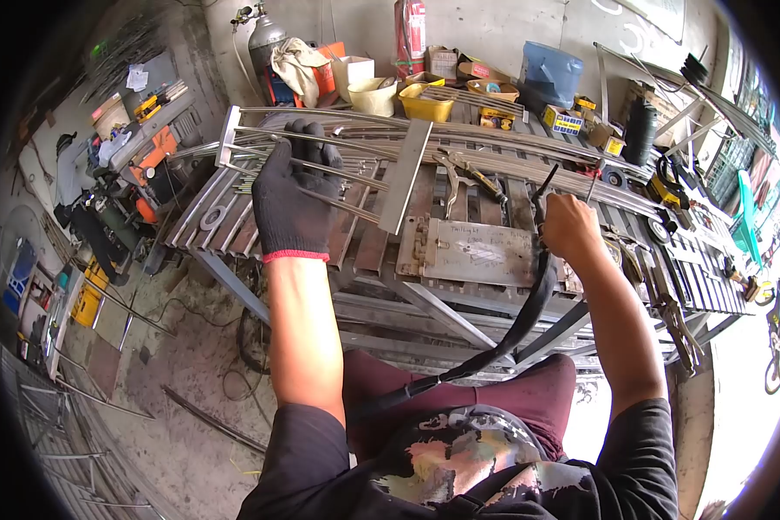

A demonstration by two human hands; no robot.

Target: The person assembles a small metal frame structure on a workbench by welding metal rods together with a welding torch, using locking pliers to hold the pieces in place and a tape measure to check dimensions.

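My left hand (296, 195), in a dark glove with a red cuff, is wrapped round the thin rods of a metal rack (406, 178). A flat bar closes each end of this rack, which is tilted above the slatted bench (347, 232). My bare right hand (570, 225) is closed round a TIG welding torch (546, 184), its thin black end pointing up. The torch's thick black cable (529, 314) runs down across my lap. Between my hands lies a metal plate (481, 251) with handwriting on it. Locking pliers (451, 184) lie just behind the plate.
Long metal rods (529, 169) lie across the bench's back. Behind them stand a yellow tub (426, 106), a blue bucket (552, 74) and a fire extinguisher (411, 35). A gas cylinder (267, 39) is at back left. Clamps (678, 329) hang at the front right edge.
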